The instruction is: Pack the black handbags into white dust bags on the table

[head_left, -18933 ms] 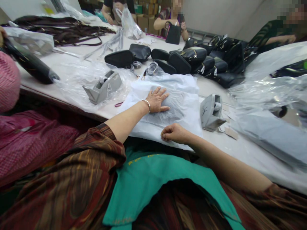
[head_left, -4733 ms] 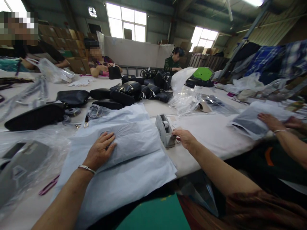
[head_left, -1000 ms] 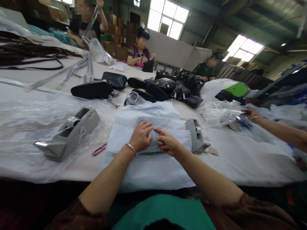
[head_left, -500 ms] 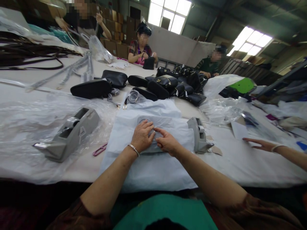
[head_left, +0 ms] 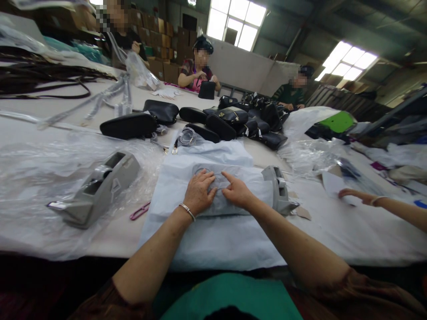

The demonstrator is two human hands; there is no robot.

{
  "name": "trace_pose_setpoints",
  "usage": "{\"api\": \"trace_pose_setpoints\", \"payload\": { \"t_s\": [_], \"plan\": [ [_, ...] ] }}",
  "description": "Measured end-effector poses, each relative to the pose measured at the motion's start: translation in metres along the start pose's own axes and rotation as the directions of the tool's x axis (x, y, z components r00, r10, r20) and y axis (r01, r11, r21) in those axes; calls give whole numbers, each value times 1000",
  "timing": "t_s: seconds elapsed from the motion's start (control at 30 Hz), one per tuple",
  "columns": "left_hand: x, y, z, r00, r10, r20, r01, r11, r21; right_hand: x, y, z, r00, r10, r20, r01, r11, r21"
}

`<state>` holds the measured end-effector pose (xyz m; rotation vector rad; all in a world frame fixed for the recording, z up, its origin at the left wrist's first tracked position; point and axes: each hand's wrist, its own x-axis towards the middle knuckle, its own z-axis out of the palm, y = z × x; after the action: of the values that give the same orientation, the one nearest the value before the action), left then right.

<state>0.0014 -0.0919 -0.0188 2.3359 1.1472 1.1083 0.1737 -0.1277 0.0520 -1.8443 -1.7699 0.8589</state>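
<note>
A grey item wrapped in thin translucent sheeting [head_left: 247,189] lies across a larger pale sheet [head_left: 216,249] in front of me. My left hand [head_left: 200,191] rests flat on its left part, fingers stretched out; a round shape shows through beside the fingertips. Just to the right, my right hand [head_left: 236,191] touches the wrapping with the index finger extended, the thumb apart and the other fingers curled. Nothing shows in its grip. A grey tape dispenser [head_left: 277,189] stands at the bundle's right end, and a larger tape dispenser [head_left: 100,186] stands to the left.
A pink tool with a looped frame [head_left: 140,210] lies left of the sheet. Beyond are a coiled strap [head_left: 187,137] and several black bags [head_left: 230,116]. Clear plastic [head_left: 30,178] spreads at left. Another person's hand [head_left: 358,195] reaches in from the right; other people are across the table.
My right hand has shifted slightly right, its index fingertip now apart from my left hand. My left hand stays almost in place. The other person's hand at right has bent its fingers onto a white piece.
</note>
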Motion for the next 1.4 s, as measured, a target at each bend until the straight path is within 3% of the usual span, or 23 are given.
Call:
{"api": "trace_pose_setpoints", "payload": {
  "t_s": [0.07, 0.17, 0.27, 0.4, 0.63, 0.87, 1.23, 1.33, 1.4],
  "plan": [
    [0, 1, -1, 1000, -5, 4, 5, 1000, 0, -8, -5, -5, 993, 74, 94, -100, 946, 310],
    [-1, 1, -2, 1000, -11, 7, 11, 1000, -11, -24, -11, -8, 933, 75, 353, -305, 686, 661],
    [-1, 1, -2, 1000, -3, 7, 3, 1000, -12, -35, -9, -4, 869, 21, 494, -441, 484, 756],
    [0, -2, -1, 1000, 15, 0, -15, 1000, -14, -31, 1, 5, 842, -16, 540, -492, 392, 778],
    [-1, -11, 1, 1000, 26, -13, -27, 995, -99, -18, 4, 10, 855, 111, 506, -496, 457, 738],
    [-6, -14, -2, 997, 15, -77, -33, 970, -240, -17, -1, 13, 857, 158, 490, -502, 469, 727],
    [-7, -19, 2, 991, 108, -77, -118, 983, -140, -16, -4, 16, 868, 188, 460, -489, 488, 724],
    [-7, -19, 3, 989, 130, -70, -137, 985, -105, -16, -5, 19, 883, 214, 417, -460, 564, 685],
    [-6, -19, 3, 989, 138, -58, -143, 986, -88, -15, -6, 19, 904, 246, 349, -413, 712, 568]
  ]
}}
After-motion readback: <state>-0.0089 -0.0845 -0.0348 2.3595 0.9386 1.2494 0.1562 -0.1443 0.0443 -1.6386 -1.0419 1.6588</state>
